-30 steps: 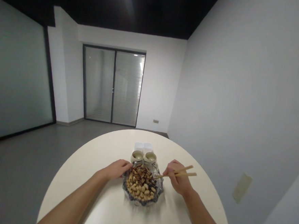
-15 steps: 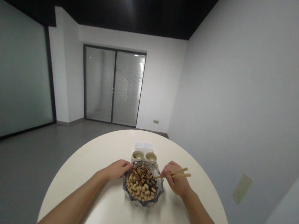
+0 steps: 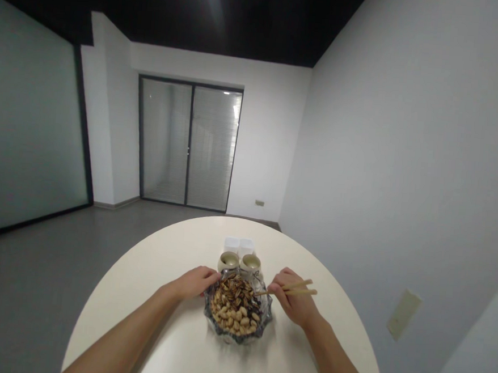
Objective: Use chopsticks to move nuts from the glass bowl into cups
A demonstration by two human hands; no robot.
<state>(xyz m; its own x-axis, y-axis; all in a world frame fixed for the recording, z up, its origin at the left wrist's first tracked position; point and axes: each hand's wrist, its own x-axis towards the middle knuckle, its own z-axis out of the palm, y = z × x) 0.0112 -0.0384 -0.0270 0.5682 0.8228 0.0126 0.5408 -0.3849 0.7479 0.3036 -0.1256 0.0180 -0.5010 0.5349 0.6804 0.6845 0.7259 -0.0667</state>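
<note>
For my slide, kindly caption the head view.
Right hand holds pale wooden chopsticks in a scalloped clear-glass bowl; left hand at its rim.

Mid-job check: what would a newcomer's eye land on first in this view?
Probably the clear glass bowl with a scalloped rim, heaped with brown seeds and tan nuts, in the near middle of the round cream table. Next, to its right, the right hand holding two pale wooden chopsticks pointed into the bowl. Then the left hand at the bowl's left edge.
</note>
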